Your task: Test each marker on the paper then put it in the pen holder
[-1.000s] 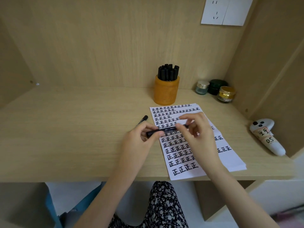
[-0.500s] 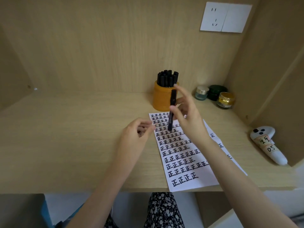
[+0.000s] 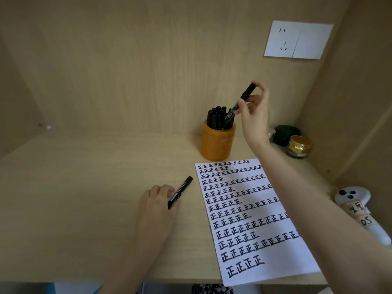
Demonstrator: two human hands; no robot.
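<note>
Marker (image 3: pixel 247 94) angled into pen holder (image 3: pixel 216 143) mouth.
R grip (image 3: pixel 253 111) clamped its upper half, long axis tilted up-right of holder; L grip (image 3: pixel 157 204) pinched 2nd marker (image 3: pixel 180 193), front-left of holder.

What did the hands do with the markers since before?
The right hand carried its marker away from the paper, back to the pen holder, its lower end now inside it. The left hand let that marker go and moved left to grip the second marker on the desk. Paper and holder stayed put.
</note>
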